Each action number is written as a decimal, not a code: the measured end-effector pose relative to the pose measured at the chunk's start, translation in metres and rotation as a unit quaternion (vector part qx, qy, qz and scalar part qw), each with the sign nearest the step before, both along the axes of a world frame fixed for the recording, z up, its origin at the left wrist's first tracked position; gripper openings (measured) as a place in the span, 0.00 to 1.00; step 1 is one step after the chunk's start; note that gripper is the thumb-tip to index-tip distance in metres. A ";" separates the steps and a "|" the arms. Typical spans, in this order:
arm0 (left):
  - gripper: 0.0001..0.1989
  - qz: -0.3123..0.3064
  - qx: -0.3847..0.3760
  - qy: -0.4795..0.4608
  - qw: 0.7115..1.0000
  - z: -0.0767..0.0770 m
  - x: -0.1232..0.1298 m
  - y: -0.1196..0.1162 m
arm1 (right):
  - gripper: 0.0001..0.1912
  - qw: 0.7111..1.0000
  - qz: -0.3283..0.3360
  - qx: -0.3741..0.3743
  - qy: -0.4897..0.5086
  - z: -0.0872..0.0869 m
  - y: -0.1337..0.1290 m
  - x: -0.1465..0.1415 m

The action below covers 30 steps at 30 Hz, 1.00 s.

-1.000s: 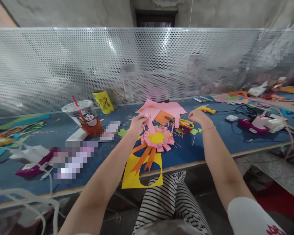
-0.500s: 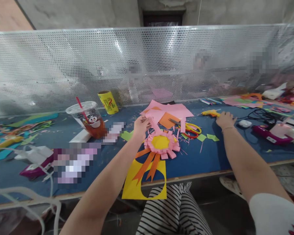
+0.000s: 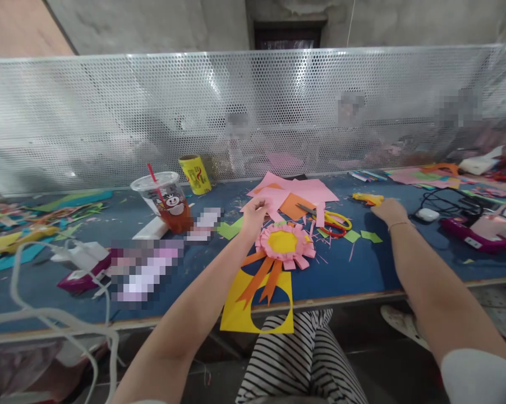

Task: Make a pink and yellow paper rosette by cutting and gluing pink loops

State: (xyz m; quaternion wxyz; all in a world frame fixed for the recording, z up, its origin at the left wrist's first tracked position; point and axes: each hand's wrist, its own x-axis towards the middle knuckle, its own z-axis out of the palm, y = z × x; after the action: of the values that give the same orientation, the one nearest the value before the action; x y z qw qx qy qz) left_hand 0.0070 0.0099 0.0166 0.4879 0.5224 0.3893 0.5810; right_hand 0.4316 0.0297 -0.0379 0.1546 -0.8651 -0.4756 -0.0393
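My left hand (image 3: 255,217) is closed in a pinch on a pink paper strip (image 3: 274,213), just above the paper rosette. This rosette (image 3: 283,243) has a yellow centre, a ring of looped pink strips and orange forked tails (image 3: 255,283). Its tails lie over a yellow sheet (image 3: 234,311) with a round hole, which hangs past the table edge. To the right, my right hand (image 3: 391,213) is closed at the near end of a yellow glue gun (image 3: 367,199); its fingertips are hidden. Scissors (image 3: 332,220) with yellow and red handles rest between my hands.
Pink sheets (image 3: 307,189) and an orange piece (image 3: 295,206) lie behind the rosette. A drink cup (image 3: 169,205) with a red straw and a yellow roll (image 3: 196,177) stand left. White cables (image 3: 38,314) cross the left front. A perforated metal screen (image 3: 152,112) borders the table's back.
My right hand has turned and its fingers have curled down beside the glue gun. My left hand still pinches by the rosette. The whole view has shifted slightly.
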 end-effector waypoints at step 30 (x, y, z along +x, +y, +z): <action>0.15 -0.005 0.002 0.112 0.994 -0.007 0.011 -0.008 | 0.26 0.899 0.241 0.360 -0.069 0.055 -0.037 -0.168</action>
State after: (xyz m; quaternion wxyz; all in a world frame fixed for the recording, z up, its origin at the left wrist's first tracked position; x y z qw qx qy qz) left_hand 0.0184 0.0021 0.0091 0.4431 0.5875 0.4374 0.5170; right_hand 0.2638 -0.0075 0.0176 0.4266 -0.6044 -0.6326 -0.2292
